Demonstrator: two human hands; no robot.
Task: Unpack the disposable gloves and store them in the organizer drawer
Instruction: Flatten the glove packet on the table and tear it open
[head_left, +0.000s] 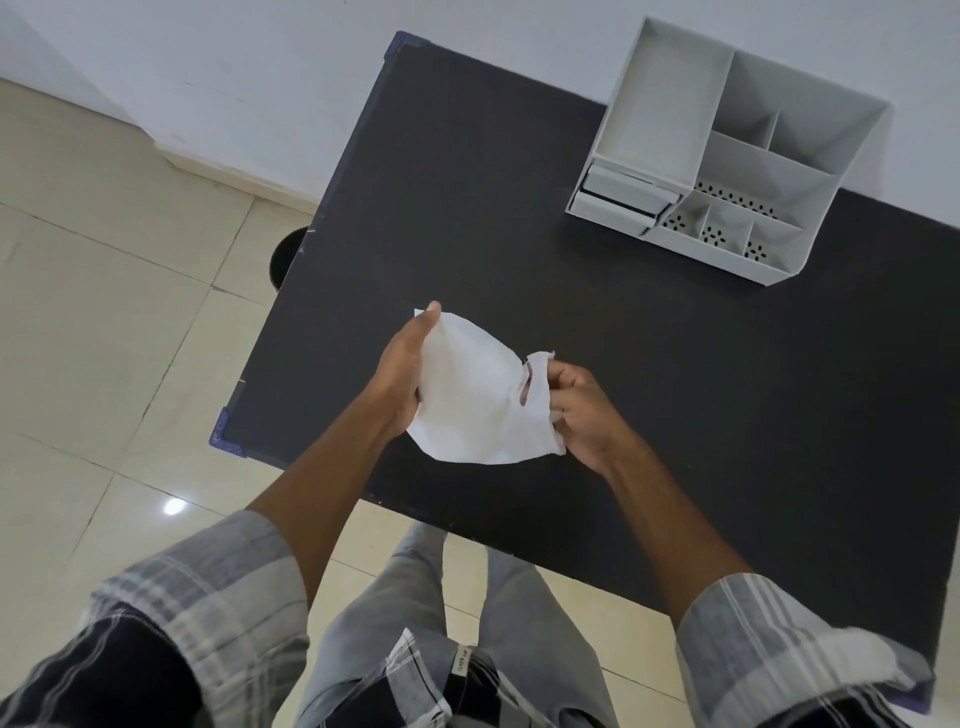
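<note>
Both hands are holding the white glove packet (467, 395) up over the middle of the dark table (675, 389): the left hand (400, 374) is gripping its 9 o'clock edge while the right hand (576, 405) is pinching the torn strip at 3 o'clock. The gray organizer (727, 156) is sitting way off at 1 o'clock with its little drawer (618, 200) facing the packet.

both forearms extend forward toward 12 o'clock, sleeves rolled to the elbows. left hand (402, 374) at 9 o'clock of the pair, fingers and thumb curled in a grip, thumb tip uppermost. right hand (579, 410) at 3 o'clock, fingertips bunched in a pinch.
</note>
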